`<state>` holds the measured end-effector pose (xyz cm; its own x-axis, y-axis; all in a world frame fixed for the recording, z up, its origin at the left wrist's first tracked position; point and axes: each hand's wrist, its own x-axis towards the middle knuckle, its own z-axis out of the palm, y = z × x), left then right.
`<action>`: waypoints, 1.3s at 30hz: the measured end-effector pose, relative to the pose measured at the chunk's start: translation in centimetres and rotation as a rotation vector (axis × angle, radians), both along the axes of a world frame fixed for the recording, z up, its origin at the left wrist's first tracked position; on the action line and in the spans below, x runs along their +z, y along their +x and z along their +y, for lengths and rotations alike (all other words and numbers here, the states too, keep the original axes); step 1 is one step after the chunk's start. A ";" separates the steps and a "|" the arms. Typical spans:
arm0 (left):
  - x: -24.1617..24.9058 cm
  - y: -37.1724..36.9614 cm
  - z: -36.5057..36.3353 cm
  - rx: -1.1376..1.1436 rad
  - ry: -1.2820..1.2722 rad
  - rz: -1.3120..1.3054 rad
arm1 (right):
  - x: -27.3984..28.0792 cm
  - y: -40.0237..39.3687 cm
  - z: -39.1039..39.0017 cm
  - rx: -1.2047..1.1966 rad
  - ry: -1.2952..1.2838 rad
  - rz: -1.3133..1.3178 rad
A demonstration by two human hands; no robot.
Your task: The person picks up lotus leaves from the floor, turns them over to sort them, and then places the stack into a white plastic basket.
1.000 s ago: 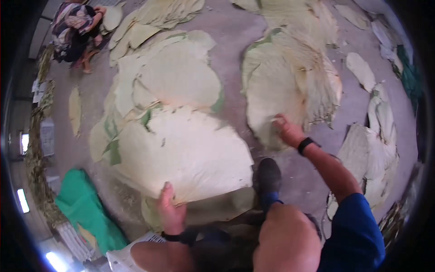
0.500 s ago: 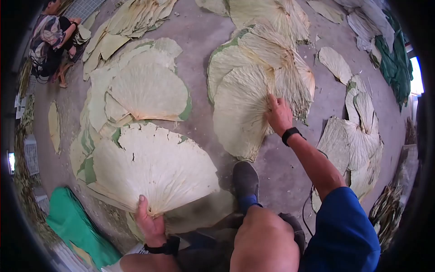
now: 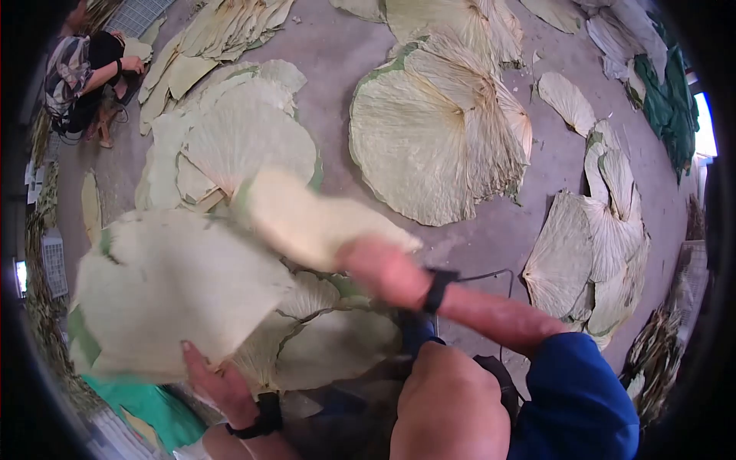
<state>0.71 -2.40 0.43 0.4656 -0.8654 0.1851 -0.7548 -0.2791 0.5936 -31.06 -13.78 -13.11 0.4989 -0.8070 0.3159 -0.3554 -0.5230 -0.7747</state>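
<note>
My left hand (image 3: 222, 387) grips the lower edge of a large pale fan-shaped leaf (image 3: 176, 291) at the lower left, thumb on top. My right hand (image 3: 379, 268), smeared by motion, is closed on a smaller pale leaf (image 3: 310, 222), also blurred, which stretches to its upper left. Under and beside the held leaves lie more leaves (image 3: 337, 349) near my feet. Beyond them is a layered pile (image 3: 249, 142) at the upper left. Another leaf pile (image 3: 422, 138) with a brown, creased centre lies ahead of my right hand.
A co-worker (image 3: 84, 77) squats at the upper left. More leaves (image 3: 594, 238) lie at the right, near a dark green cloth (image 3: 667, 107). A bright green cloth (image 3: 157, 414) is at the lower left. A thin cable runs by my right forearm.
My right hand has moved down and left from the centre pile with a leaf. My left hand has shifted left and down with its leaf. The co-worker's arm has moved.
</note>
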 end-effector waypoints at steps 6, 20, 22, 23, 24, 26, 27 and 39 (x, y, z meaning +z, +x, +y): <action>3.0 1.4 1.6 0.164 -0.176 -0.185 | -3.3 0.1 0.5 0.292 0.364 0.192; -1.6 -4.8 -2.1 0.353 -0.091 1.051 | -9.6 -17.8 -18.3 -0.936 0.133 0.879; -2.0 -4.9 -2.2 0.325 -0.156 1.161 | -9.6 -17.7 -17.4 -0.927 0.124 0.813; -2.2 -4.8 -2.2 0.325 -0.163 1.154 | -9.4 -17.4 -16.9 -0.920 0.114 0.743; -2.1 -4.6 -2.0 0.314 -0.089 1.125 | -9.2 -17.1 -16.4 -0.915 0.118 0.732; -2.1 -4.3 -1.5 0.320 -0.029 1.068 | -8.5 -15.5 -15.5 -0.810 0.076 0.211; -2.4 -4.4 -1.7 0.363 -0.072 1.154 | -5.2 -12.5 -14.3 -0.780 -0.056 0.072; -4.5 -4.7 -1.4 0.288 -0.241 1.257 | 6.7 10.4 1.9 0.322 -0.101 -0.099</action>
<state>-3.99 -3.82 -4.04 0.5936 -0.7133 -0.3727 0.4156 -0.1248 0.9009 -20.66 -11.85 -6.45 0.6856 -0.5758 0.4455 -0.0860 -0.6717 -0.7358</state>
